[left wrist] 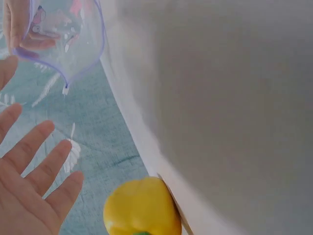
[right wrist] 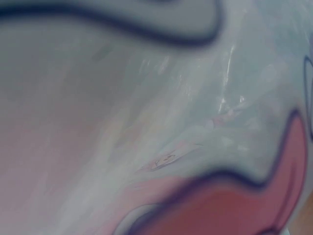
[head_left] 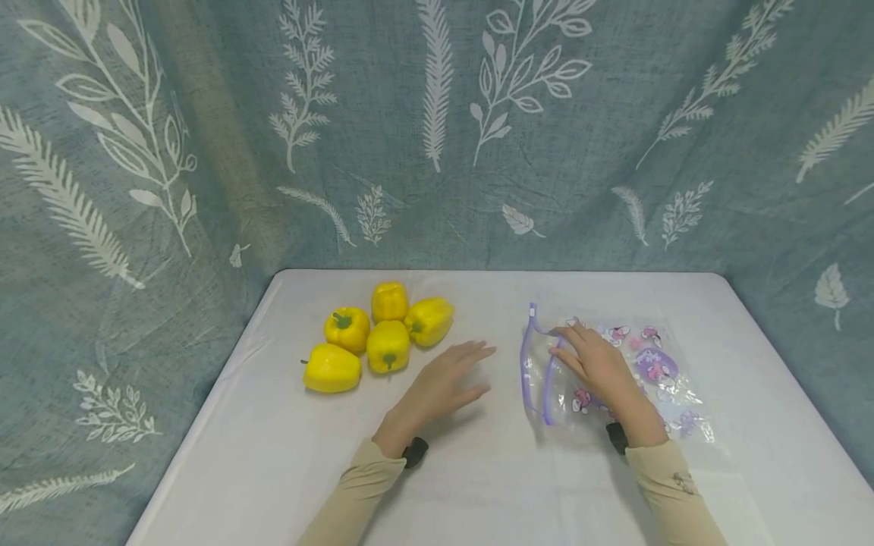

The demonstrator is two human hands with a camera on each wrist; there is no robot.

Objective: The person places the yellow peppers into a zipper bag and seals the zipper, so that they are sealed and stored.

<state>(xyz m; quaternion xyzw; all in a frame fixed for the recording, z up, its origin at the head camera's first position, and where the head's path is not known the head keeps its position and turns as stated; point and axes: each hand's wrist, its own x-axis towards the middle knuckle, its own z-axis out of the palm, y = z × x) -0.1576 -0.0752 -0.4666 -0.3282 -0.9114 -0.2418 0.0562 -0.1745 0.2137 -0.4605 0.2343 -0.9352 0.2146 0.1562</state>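
Note:
A clear zip bag (head_left: 560, 390) with a purple rim and pink cartoon prints lies on the right half of the table, its mouth gaping toward the left. My right hand (head_left: 601, 368) is over the bag and holds its upper rim near the mouth. In the right wrist view, the printed plastic (right wrist: 210, 205) fills the frame and hides the fingers. My left hand (head_left: 437, 387) hovers between the bag and the bell peppers, fingers spread and holding nothing. Several yellow bell peppers (head_left: 388, 346) sit in a cluster on the left; one pepper (left wrist: 142, 208) shows below the left hand's fingers in the left wrist view.
A white cloth (head_left: 478, 485) covers the table. Behind it and along both sides hangs a blue-green curtain (head_left: 396, 136) with white leaf prints. A dark wrist band (head_left: 414, 453) sits on each wrist.

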